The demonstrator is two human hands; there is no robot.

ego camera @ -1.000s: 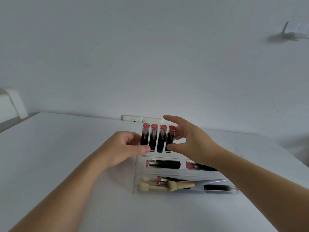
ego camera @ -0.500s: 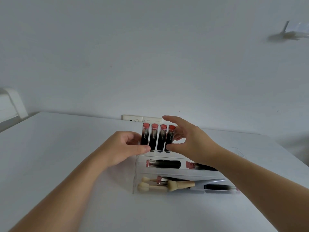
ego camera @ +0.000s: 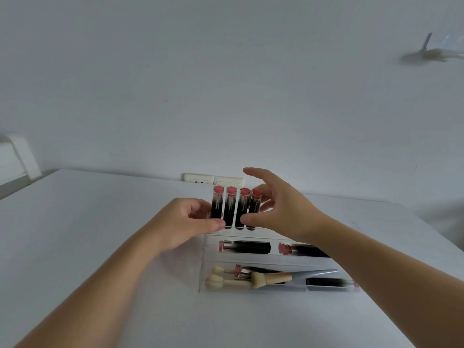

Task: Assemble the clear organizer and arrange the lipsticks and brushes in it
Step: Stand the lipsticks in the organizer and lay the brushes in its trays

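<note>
Several black lipsticks with pink caps (ego camera: pixel 230 207) stand upright in a row in a clear rack at the back of the clear organizer (ego camera: pixel 203 272). My left hand (ego camera: pixel 180 227) grips the rack's left end, thumb in front and fingers curled behind. At the right end my right hand (ego camera: pixel 281 212) pinches it, thumb across the lipstick bases and fingers behind the rightmost one, index finger lifted. Two lipsticks (ego camera: pixel 247 247) lie in the middle compartment. Brushes (ego camera: pixel 271 278), sponge applicators (ego camera: pixel 218 282) and a lipstick (ego camera: pixel 326 282) lie in the front one.
The organizer sits on a white table (ego camera: pixel 100 222) against a white wall. A wall socket (ego camera: pixel 200 179) is right behind the lipstick row. A flat clear panel (ego camera: pixel 356 227) lies on the table beyond my right forearm. A white fixture (ego camera: pixel 15 156) stands at the far left.
My right thumb has slid a little left along the lipstick bases and its fingers have spread wider. My left hand and the lipstick row have stayed put.
</note>
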